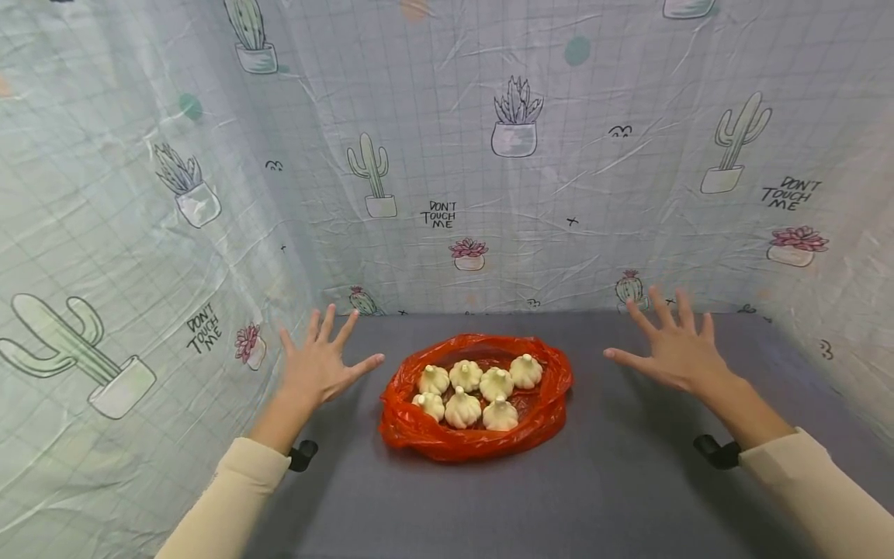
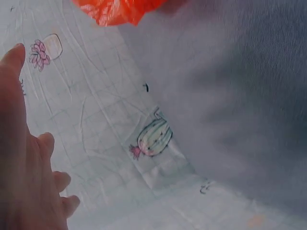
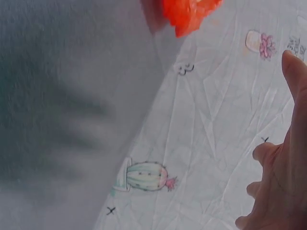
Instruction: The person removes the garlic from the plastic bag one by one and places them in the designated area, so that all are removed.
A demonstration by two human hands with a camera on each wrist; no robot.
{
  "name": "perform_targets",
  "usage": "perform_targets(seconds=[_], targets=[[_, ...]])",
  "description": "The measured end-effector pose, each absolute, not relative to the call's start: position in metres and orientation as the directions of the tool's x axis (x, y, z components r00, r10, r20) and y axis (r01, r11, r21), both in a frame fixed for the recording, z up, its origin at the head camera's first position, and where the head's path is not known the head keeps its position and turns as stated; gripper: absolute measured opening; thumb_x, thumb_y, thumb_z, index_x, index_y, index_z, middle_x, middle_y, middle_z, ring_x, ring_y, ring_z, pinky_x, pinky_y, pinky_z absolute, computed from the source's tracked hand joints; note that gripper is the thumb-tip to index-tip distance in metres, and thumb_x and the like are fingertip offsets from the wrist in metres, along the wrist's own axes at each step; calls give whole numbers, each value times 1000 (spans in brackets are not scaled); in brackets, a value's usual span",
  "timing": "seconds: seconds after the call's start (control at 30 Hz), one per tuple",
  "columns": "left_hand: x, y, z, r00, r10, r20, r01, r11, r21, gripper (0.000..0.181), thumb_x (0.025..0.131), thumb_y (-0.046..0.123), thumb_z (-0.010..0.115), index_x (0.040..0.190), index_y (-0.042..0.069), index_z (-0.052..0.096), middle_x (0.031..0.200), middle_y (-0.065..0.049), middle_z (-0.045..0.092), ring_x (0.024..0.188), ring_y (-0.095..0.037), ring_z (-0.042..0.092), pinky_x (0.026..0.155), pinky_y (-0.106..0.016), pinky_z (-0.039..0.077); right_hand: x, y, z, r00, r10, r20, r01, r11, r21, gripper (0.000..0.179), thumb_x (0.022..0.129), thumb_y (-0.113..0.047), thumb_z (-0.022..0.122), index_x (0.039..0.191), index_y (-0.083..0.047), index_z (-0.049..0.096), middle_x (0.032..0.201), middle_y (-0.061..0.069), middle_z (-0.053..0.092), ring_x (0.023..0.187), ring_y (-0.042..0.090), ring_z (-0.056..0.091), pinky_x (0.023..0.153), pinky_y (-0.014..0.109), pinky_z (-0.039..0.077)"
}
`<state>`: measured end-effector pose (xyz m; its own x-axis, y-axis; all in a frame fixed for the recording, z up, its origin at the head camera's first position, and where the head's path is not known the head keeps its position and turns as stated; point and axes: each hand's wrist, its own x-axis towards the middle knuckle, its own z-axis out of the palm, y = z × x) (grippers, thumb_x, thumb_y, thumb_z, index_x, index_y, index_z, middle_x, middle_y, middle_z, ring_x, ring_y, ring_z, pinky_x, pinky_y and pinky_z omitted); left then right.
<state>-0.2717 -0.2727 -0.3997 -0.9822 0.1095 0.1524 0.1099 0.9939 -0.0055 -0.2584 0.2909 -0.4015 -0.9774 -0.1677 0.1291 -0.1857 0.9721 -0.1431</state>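
Observation:
Several white garlic bulbs (image 1: pixel 462 407) sit in a red plastic bag (image 1: pixel 475 449) whose rim is rolled down, in the middle of the table in the head view. To the left of the bag, my left hand (image 1: pixel 317 369) hovers with its fingers spread and touches nothing. On the other side, my right hand (image 1: pixel 677 353) is held up in the same way, fingers apart and nothing in it. Each wrist view shows its hand at the side, with an edge of the red bag (image 2: pixel 120 10) at the top; the garlic is hardly visible there.
A grey tabletop (image 1: pixel 447 508) lies under the bag. Behind it and at both sides hangs a pale curtain (image 1: pixel 419 93) printed with cacti and lettering. A black strap (image 1: pixel 303 456) shows under the left wrist, and another black piece (image 1: pixel 717 452) under the right.

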Motion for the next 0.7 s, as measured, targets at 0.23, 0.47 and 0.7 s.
perform_targets(seconds=[0.23, 0.47, 0.7], targets=[[-261, -260, -415, -980, 113, 166, 116, 993, 11, 102, 83, 92, 35, 165, 39, 5, 174, -11, 1, 160, -40, 4, 112, -83, -2, -248, 271, -411, -972, -193, 137, -215, 961, -172, 105, 88, -78, 53, 166, -18, 15, 171, 23, 3, 153, 58, -7, 108, 86, 3], [-252, -246, -430, -975, 116, 187, 134, 987, 89, 97, 85, 90, 36, 163, 43, 4, 174, -8, 3, 160, -39, 5, 113, -83, 0, -243, 252, -427, -962, -218, 165, -248, 950, -188, 100, 88, -77, 55, 164, -18, 25, 171, 21, 12, 151, 59, 5, 108, 85, 9], [-245, -236, -437, -973, 98, 211, 141, 970, 198, 93, 88, 85, 41, 164, 42, 8, 173, -12, 10, 160, -39, 8, 116, -80, 2, -238, 235, -442, -960, -221, 174, -262, 928, -266, 95, 90, -72, 58, 162, -17, 31, 168, 22, 19, 150, 59, 12, 109, 83, 13]])
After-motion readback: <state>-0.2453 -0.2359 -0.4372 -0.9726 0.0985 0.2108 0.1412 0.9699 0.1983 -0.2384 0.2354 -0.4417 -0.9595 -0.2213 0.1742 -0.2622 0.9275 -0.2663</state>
